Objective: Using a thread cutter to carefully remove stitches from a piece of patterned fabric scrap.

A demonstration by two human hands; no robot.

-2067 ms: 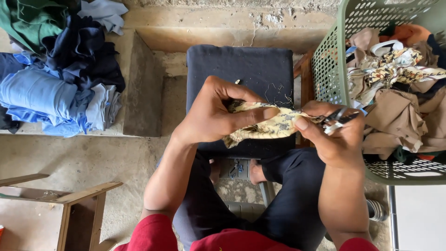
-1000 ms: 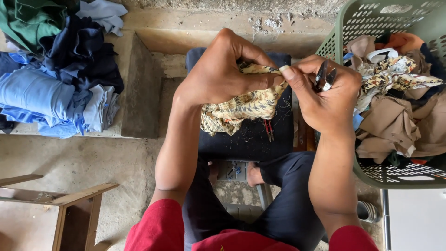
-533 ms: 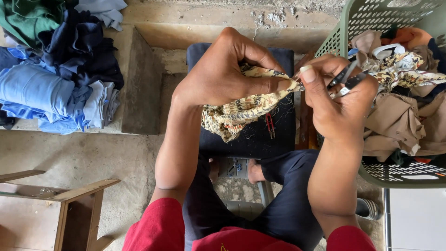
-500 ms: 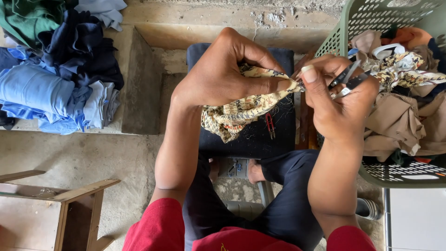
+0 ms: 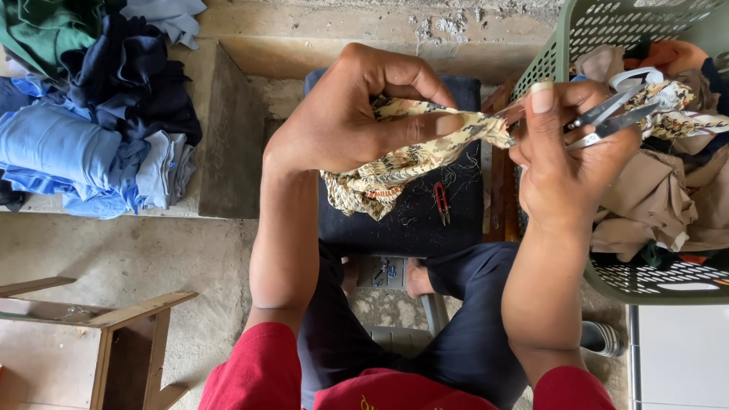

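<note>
Above a dark padded stool (image 5: 410, 228) on a concrete floor, a patterned cloth strip (image 5: 402, 156) is stretched roughly left to right. Its left end is gripped in the closed left hand (image 5: 357, 114); its right end is pinched by the right hand (image 5: 566, 159), which also holds small snips (image 5: 611, 118) pointing right toward a green basket (image 5: 645, 277).

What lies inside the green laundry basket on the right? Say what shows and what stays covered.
The green laundry basket holds crumpled garments: tan cloth, an orange piece and patterned fabric. Its bottom and lower layers are hidden under the pile, and the right hand with snips covers part.
</note>
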